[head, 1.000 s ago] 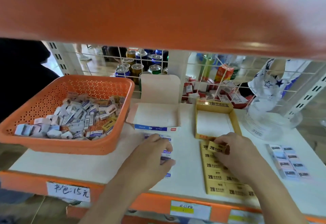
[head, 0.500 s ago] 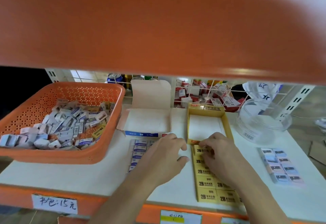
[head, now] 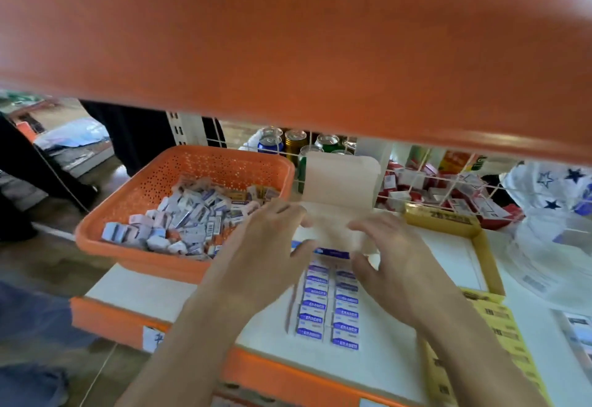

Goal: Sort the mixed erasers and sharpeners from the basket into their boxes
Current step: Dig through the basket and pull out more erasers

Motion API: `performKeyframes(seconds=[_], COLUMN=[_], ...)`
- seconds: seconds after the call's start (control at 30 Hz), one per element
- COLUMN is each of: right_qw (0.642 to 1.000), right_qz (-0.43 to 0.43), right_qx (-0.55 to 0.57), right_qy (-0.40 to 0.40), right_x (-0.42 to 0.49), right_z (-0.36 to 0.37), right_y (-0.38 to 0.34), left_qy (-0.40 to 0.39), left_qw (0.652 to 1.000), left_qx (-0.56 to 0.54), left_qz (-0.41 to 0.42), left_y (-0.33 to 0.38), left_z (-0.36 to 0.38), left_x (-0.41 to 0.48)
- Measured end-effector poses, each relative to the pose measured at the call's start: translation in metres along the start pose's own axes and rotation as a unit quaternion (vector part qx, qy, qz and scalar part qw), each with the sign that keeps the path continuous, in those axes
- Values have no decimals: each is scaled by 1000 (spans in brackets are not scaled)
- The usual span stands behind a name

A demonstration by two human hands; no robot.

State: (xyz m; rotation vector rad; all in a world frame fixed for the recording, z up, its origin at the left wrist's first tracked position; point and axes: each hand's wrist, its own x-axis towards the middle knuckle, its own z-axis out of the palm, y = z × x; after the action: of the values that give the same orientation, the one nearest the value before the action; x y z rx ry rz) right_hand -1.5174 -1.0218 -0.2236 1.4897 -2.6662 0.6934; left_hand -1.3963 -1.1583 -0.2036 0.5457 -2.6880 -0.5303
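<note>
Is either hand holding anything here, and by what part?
Nothing is plainly held. The left hand and right hand hover, fingers spread, at the open white cardboard box; blur hides any contact.

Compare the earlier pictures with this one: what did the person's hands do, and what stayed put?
The right hand let go of the yellow 2B eraser it pinched, leaving it by the yellow eraser rows, and moved left and forward. The left hand lifted off the blue erasers. Both hands are now spread open at the white box, holding nothing. The orange basket, yellow box and both eraser rows stayed put.
</note>
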Motion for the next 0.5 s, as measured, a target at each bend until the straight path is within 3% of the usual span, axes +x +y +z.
performKeyframes(seconds=[0.23,0.4,0.5], right_qw=[993,981,966], right_qz=[-98,-112,-93], right_qx=[31,-48,-112], right_qy=[-57,-148,-216], right_x=[54,99,121], right_z=[21,52,70], right_y=[-80,-114,-120], left_qy=[31,-140,-221], left_qw=[984,953,942], left_qx=[71,120,150], left_qz=[-160,-241,-204], left_y=[-103,-156,-158], left_z=[-49,-63,-58], left_x=[-11,5,23])
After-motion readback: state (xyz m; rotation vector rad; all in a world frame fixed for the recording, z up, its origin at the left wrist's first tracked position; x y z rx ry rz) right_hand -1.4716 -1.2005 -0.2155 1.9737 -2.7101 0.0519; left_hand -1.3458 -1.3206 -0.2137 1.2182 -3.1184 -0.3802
